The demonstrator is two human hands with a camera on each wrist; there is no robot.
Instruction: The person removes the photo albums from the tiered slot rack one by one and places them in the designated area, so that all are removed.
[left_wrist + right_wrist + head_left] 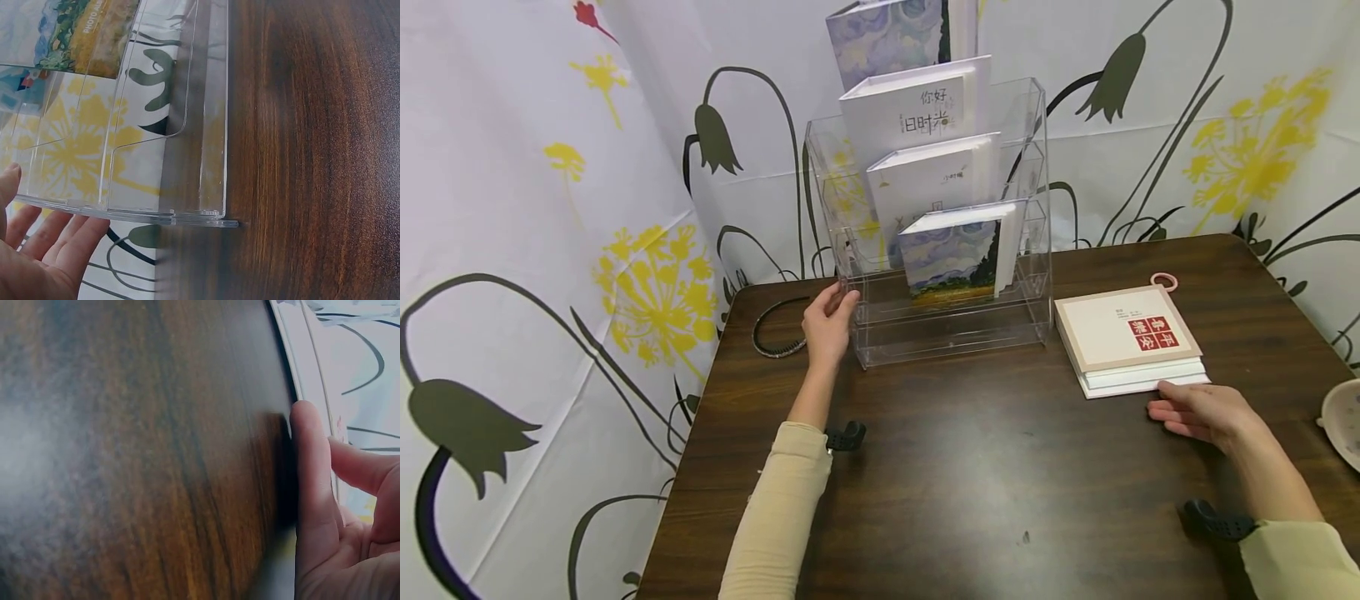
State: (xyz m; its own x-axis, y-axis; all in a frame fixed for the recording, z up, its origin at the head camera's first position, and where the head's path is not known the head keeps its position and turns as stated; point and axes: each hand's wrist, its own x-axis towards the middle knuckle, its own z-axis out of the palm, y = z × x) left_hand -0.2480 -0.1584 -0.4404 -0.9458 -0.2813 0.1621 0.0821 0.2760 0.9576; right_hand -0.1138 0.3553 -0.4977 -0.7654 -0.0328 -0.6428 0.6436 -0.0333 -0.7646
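Note:
A clear acrylic display rack (951, 333) stands at the back of the table with books on its tiers. My left hand (827, 325) grips its left side panel, thumb inside and fingers outside. In the left wrist view, the fingers (78, 247) lie along the panel's outer face. On the lowest filled tier sits a book with a painted landscape cover (955, 258). At the right lies a short stack of books, with a cream cover with red characters (1127, 329) on top. My right hand (1206, 412) is at the stack's front edge, fingers extended, thumb by the corner.
Behind the painted book rise several white-covered books (925, 179) and another painted one (887, 42). A dark coiled cord (775, 350) lies left of the rack. A pink ring (1164, 281) lies behind the stack. A pale dish (1345, 425) is at the right edge.

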